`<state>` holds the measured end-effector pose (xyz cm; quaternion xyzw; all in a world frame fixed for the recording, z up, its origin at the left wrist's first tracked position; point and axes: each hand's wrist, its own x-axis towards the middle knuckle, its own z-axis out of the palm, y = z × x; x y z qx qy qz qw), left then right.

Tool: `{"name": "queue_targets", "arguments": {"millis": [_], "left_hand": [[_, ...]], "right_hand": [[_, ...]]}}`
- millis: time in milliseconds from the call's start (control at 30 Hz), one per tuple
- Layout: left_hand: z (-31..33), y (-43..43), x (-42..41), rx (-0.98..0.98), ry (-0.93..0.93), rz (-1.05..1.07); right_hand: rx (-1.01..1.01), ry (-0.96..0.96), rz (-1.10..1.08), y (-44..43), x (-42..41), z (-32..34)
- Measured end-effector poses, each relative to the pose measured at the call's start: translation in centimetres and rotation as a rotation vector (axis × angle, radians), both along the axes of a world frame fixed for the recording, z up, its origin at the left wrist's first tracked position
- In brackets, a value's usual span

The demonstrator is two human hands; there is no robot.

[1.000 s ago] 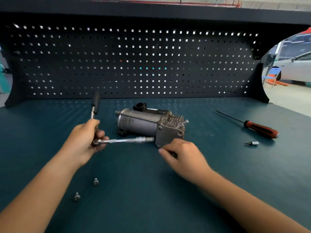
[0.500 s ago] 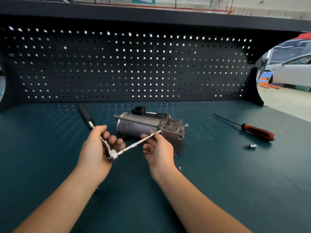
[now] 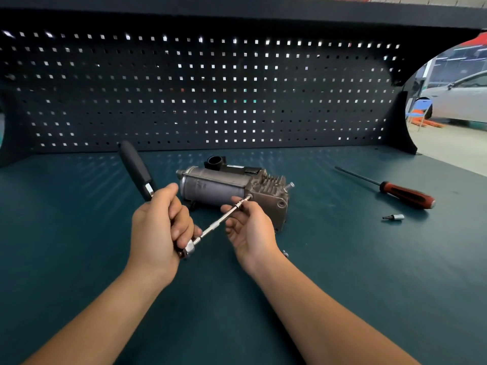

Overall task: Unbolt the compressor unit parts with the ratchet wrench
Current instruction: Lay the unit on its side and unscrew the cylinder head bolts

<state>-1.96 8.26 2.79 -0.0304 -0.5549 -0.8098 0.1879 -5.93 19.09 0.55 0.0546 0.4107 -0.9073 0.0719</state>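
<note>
Left hand [image 3: 158, 227] wraps its fingers round the ratchet [image 3: 135, 169] just above the head, while the right hand [image 3: 250, 230] pinches the extension [image 3: 220, 222] near its tip and guides it to the near upper corner of the compressor [image 3: 218, 189]. Whether the tip is seated on a bolt cannot be told.

The ratchet looks like stiff steel with a smooth chrome shank that could slip, so the black grip seems the best hold once leverage is wanted. Its handle slants up and away from the head, grip end left of the compressor. The extension runs from the head up and rightward to the compressor's finned block.

The compressor looks heavy, rigid cast metal, and its round motor can might roll under torque, so the block seems the part to steady. It lies on its side mid-bench [image 3: 79, 233], long axis left to right, with the can at the left and the fins at the right.

One loose bolt [image 3: 285, 253] lies just in front of the compressor. A bit [image 3: 395, 217] and a screwdriver [image 3: 405, 193] lie well to its right. A pegboard [image 3: 210, 88] stands behind the compressor, with a car [image 3: 463, 101] beyond to the right.
</note>
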Motion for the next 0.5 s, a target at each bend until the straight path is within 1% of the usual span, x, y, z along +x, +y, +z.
{"name": "queue_targets", "arguments": {"millis": [67,200,233,267,333,367,400,500], "left_hand": [[-0.2,0.3,0.2,-0.099,0.067,0.015],[-0.8,0.7,1.1,-0.464,0.272,0.042],[-0.8,0.9,1.3,-0.503,0.283,0.049],[-0.9,1.1,1.4,-0.502,0.274,0.061],[-0.6,1.3,1.2,-0.406,0.213,0.103],[-0.4,1.3,1.0,-0.297,0.159,0.109],[-0.1,1.1,0.7,-0.147,0.090,0.094],[0.5,0.1,0.0,0.387,-0.093,-0.038]], "right_hand": [[-0.013,-0.007,0.016,0.1,0.0,-0.1],[-0.027,-0.033,0.040,0.2,0.0,-0.1],[-0.025,-0.034,0.043,0.3,0.0,-0.1],[-0.021,-0.030,0.043,0.4,0.1,-0.1],[-0.008,-0.009,0.046,0.5,0.3,0.0],[0.007,0.002,0.054,0.6,0.4,0.1],[0.029,0.012,0.068,0.5,0.7,0.2],[0.118,0.019,0.151,-0.6,2.0,0.4]]}}
